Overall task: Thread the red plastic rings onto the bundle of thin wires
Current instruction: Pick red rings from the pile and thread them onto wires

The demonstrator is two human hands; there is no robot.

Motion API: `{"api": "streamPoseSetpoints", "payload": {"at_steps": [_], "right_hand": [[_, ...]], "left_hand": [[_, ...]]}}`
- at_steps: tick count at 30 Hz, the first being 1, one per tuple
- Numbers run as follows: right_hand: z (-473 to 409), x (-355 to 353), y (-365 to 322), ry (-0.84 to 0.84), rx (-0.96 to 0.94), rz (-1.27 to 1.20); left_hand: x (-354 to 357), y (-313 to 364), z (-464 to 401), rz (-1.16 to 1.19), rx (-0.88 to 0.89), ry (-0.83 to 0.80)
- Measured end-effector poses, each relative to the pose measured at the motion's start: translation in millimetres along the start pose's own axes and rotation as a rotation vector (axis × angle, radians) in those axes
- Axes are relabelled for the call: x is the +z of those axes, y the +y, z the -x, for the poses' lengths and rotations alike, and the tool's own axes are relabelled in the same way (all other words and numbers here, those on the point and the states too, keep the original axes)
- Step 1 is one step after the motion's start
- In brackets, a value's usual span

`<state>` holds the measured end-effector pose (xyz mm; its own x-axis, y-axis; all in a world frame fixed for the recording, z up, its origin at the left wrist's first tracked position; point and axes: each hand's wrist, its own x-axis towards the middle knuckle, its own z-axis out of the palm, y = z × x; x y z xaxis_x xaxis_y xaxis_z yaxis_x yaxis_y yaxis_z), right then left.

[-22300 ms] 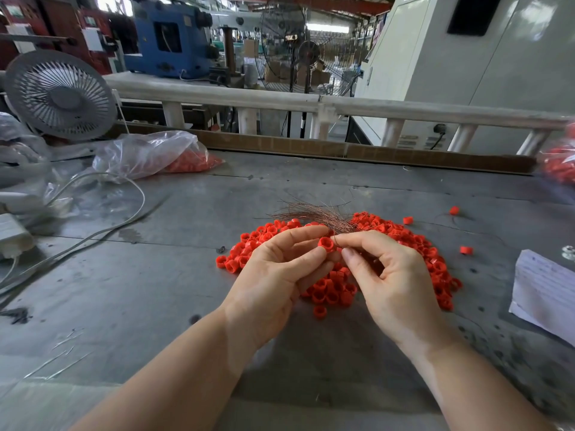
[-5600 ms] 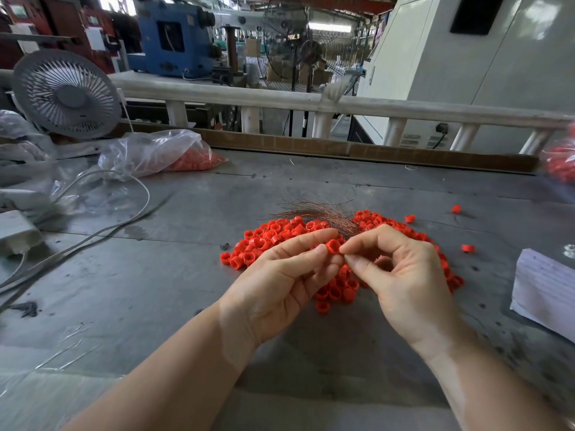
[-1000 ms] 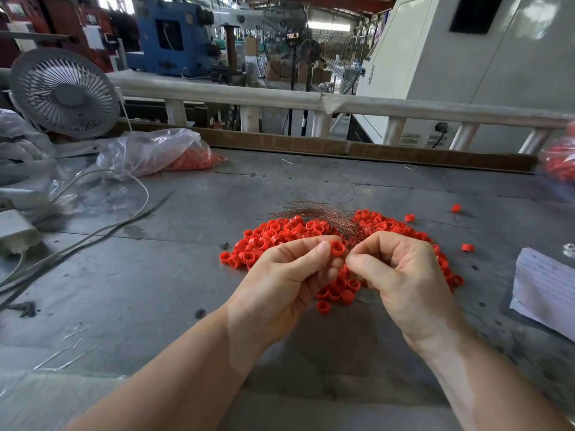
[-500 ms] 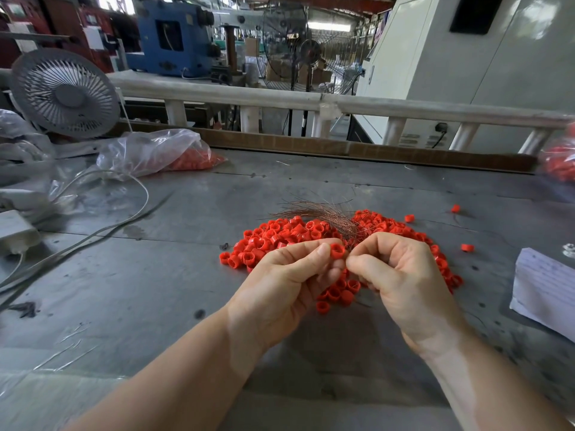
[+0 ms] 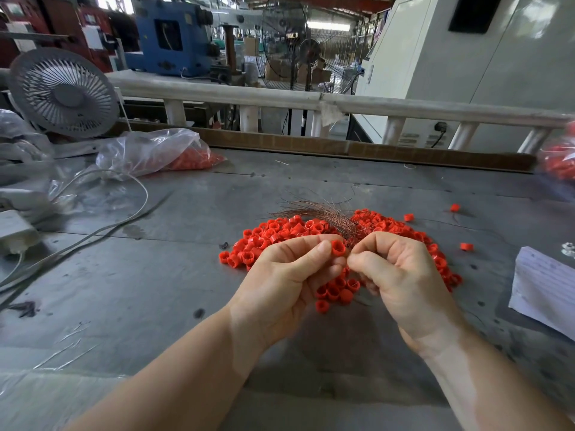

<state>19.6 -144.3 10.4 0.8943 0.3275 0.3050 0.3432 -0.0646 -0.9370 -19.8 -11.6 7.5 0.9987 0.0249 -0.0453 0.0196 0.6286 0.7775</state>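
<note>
- A single red ring (image 5: 338, 247) is being pinched between the thumb and curled fingers of the left hand (image 5: 286, 284), its open bore turned toward the right hand (image 5: 401, 275).
- The bundle of thin wires (image 5: 323, 214) is being gripped by the right hand, thumb pressed against curled fingers; the pinched ends are being held just beside the ring, and whether they are entering the bore cannot be told.
- The free ends of the wires are being fanned out away from the person, over the pile.
- The pile of red rings (image 5: 280, 233) is being kept on the grey table (image 5: 155, 275), directly under and beyond both hands.
- A few stray rings (image 5: 455, 207) are being left apart to the right.
- More rings are being held in a clear plastic bag (image 5: 149, 152) at far left, near a grey fan (image 5: 63, 94).
- A sheet of paper (image 5: 544, 287) is lying at the right edge.
</note>
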Motion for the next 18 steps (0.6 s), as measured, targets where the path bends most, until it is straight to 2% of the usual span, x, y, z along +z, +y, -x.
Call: {"api": "streamPoseSetpoints", "payload": {"at_steps": [5, 9, 14, 18], "right_hand": [[1.1, -0.8, -2.0, 0.004, 0.064, -0.012], [1.0, -0.8, 1.6, 0.013, 0.062, -0.004], [3.2, 0.9, 2.6, 0.061, -0.123, 0.157], [4.2, 4.0, 3.0, 0.079, -0.189, 0.241]], "left_hand": [[0.6, -3.7, 0.6, -0.135, 0.1, 0.011], [0.2, -3.0, 1.3, -0.162, 0.099, 0.023], [-0.4, -3.5, -0.7, -0.123, 0.086, 0.086], [-0.9, -4.4, -1.4, -0.108, 0.096, 0.093]]}}
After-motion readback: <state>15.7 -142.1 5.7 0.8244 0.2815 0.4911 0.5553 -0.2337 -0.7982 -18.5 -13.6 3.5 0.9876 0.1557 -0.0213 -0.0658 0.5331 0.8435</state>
